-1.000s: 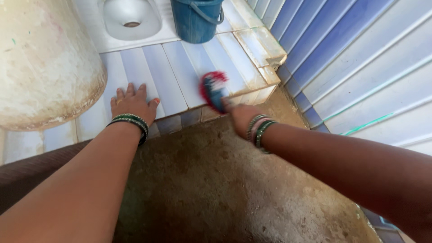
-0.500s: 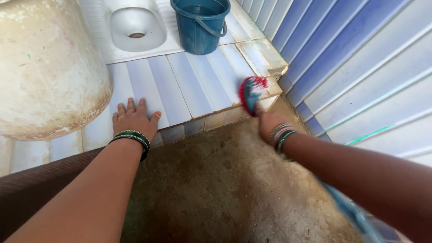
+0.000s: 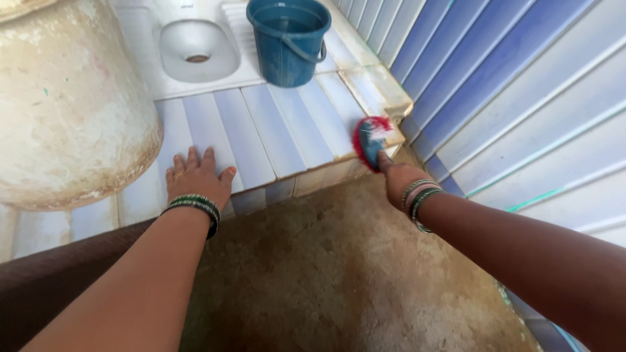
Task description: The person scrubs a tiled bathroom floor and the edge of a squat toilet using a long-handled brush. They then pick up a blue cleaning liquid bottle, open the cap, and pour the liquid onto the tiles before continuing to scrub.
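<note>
Mid-scrub: right hand (image 3: pixel 399 180) gripped the blue scrub brush with red bristles (image 3: pixel 369 141) at the striped tiled step (image 3: pixel 261 137) edge (centre-right), left hand (image 3: pixel 195 179) flat and open; next stroke probably needed firm pressure.

1. We see even, soft daylight with no single clear source and no hard shadows.
2. We note a pale sheen on the white squat pan (image 3: pixel 195 52) and the striped wall tiles (image 3: pixel 521 98).
3. Our wide lens bends lines near the frame's edges.
4. The brush (image 3: pixel 370 140) looks slightly smeared.

Tiled step (image 3: pixel 287 140) open between hands; bucket (image 3: pixel 289 40) blocks behind, pale tank (image 3: pixel 65 104) left, wall (image 3: pixel 495 85) right.
</note>
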